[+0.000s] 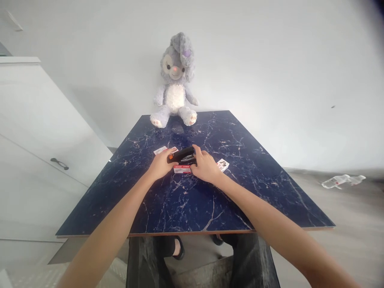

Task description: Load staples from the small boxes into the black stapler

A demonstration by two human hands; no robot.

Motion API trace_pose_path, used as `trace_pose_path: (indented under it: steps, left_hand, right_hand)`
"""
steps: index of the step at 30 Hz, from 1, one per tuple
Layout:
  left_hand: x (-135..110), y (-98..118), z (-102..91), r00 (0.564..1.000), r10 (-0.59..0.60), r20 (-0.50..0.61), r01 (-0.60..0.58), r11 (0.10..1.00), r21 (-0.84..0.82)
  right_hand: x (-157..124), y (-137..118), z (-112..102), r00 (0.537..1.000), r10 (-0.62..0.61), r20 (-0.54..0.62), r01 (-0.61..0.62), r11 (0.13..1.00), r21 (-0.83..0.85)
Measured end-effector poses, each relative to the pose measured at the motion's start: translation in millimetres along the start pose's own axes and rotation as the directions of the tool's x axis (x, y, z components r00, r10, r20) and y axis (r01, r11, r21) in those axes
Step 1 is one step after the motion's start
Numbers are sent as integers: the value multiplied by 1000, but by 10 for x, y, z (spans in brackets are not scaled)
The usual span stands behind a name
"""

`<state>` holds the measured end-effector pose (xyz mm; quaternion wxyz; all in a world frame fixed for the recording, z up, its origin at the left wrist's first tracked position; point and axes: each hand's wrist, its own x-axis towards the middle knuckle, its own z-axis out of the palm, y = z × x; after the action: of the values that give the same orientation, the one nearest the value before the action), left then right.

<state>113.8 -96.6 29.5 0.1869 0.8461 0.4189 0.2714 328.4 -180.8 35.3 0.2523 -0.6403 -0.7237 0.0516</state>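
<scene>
A black stapler (182, 155) with an orange end is held over the middle of the dark blue marble table (186, 204). My left hand (159, 163) grips its orange end and my right hand (205, 165) is closed around its other end. Under the stapler lies a small red and white box (181, 169). Small white cards or boxes lie on both sides: one (160, 150) behind my left hand, another (223, 164) beside my right hand.
A grey and white plush rabbit (176, 82) sits at the table's far edge against the white wall. A white cabinet (36, 132) stands on the left. A clear plastic bottle (342, 181) lies on the floor at the right.
</scene>
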Motion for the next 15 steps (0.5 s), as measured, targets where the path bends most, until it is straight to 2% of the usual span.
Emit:
trace_pose_path:
  steps: [3, 6, 9, 12, 14, 15]
  left_hand:
    - [16, -28, -2, 1000, 16, -7, -17, 999, -28]
    - [19, -34, 12, 1000, 8, -5, -8, 1000, -30]
    - [-16, 44, 63, 999, -37, -31, 38, 999, 17]
    - [-63, 143, 125, 999, -43, 11, 43, 995, -89]
    - [-66, 145, 131, 999, -11, 51, 21, 979, -200]
    - [-55, 114, 118, 1000, -3, 25, 9, 979, -204]
  right_hand:
    - [36, 96, 26, 996, -91, -3, 91, 996, 21]
    - [74, 162, 17, 993, -120, 5, 120, 991, 55]
    - [93, 111, -13, 1000, -19, -17, 20, 998, 63]
    - [59, 0, -121, 987, 53, -154, -48, 998, 37]
    - [9, -52, -226, 984, -39, -174, 47, 998, 45]
    - [-18, -64, -275, 985, -121, -122, 130, 989, 68]
